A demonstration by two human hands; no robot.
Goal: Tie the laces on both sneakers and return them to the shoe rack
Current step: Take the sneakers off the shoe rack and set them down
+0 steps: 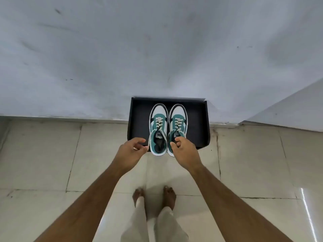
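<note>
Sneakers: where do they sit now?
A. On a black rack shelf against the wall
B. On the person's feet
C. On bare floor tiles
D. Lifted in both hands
A: both sneakers rest side by side on the black rack shelf, toes toward the wall.

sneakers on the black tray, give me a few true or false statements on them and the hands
1. Two sneakers stand side by side, the left sneaker and right sneaker, toes toward the wall. True.
2. The sneakers are red. False: they are teal, white and black.
3. The left hand is at a loose lace end of the left sneaker. True.
4. The right hand rests on the floor. False: it is at the right sneaker's heel.
5. The black tray stands in the middle of the room. False: it is against the wall.
</note>
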